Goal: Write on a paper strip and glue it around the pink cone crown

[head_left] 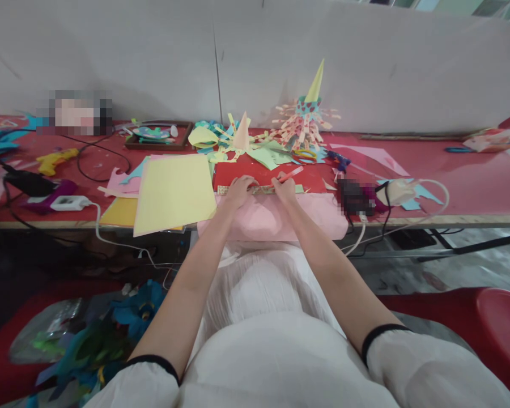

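Observation:
My left hand [239, 190] presses down on a ruler [242, 190] that lies across a pink paper sheet [276, 218] at the near edge of the red table [471, 181]. Its fingers are curled over the ruler. My right hand [284, 188] grips an orange-red pen [289, 175], its tip down beside the ruler. A red paper sheet [310, 177] lies just behind both hands.
Yellow paper sheets [174, 192] lie to the left. Paper cones and cut strips [301, 122], scissors [305, 153], a yellow glue gun [53, 160], a white power adapter [70, 202] and cables crowd the table. A red stool [499, 323] stands at right, paper scraps [106, 340] on the floor left.

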A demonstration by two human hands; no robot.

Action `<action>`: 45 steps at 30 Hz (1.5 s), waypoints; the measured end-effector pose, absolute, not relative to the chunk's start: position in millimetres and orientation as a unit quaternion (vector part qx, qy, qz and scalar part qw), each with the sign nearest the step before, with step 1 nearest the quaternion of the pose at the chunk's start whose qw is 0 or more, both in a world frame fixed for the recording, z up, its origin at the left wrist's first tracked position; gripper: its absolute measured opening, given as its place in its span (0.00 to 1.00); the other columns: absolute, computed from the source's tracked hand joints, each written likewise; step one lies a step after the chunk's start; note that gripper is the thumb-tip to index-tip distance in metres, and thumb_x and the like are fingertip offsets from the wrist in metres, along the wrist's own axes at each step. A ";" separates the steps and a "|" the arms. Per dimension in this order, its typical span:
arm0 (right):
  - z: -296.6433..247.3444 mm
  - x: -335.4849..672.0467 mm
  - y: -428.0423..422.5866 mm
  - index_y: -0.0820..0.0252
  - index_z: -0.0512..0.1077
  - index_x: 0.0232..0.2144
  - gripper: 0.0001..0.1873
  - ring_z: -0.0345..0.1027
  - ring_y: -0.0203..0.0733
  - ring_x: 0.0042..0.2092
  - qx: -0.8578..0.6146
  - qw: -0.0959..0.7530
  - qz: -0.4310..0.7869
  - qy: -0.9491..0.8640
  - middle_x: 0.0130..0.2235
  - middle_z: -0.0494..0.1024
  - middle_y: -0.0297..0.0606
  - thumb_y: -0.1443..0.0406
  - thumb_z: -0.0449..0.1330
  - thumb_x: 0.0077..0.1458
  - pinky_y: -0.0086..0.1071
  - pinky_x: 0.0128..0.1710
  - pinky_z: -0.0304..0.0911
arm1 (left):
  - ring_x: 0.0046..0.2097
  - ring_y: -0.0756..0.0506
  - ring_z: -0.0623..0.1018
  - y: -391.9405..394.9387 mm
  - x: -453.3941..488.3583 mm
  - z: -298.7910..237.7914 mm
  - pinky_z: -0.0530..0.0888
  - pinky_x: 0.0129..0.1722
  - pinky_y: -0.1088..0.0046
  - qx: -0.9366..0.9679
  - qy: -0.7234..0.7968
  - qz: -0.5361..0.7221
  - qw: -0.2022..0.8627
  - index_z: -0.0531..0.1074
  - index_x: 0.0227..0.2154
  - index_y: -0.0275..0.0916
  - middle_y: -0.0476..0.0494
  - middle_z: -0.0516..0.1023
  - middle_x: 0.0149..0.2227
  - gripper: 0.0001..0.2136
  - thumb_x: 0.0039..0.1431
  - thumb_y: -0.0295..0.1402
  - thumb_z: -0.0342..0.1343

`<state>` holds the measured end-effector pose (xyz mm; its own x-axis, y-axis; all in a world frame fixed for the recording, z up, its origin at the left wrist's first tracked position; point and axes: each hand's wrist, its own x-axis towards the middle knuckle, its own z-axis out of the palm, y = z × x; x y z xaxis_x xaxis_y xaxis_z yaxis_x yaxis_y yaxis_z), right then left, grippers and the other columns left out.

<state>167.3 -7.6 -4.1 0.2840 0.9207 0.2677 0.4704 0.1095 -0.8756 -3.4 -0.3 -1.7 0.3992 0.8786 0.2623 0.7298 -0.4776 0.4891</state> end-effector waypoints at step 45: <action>-5.3 170.6 -5.6 0.55 0.48 0.17 0.13 0.46 0.33 0.23 -0.637 0.518 0.171 -0.544 0.17 0.49 0.24 0.65 0.50 0.47 0.28 0.27 0.45 | 0.53 0.45 0.69 2.1 -2.7 -2.7 0.60 0.56 0.65 0.823 0.486 0.253 0.150 0.73 0.41 0.41 0.43 0.72 0.50 0.11 0.56 0.27 0.49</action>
<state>170.6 -5.6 -5.3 0.3490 0.8711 0.3456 0.5160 0.1292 -0.8468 -2.7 2.1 -2.7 0.4003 0.8753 0.2714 0.7239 -0.4836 0.4919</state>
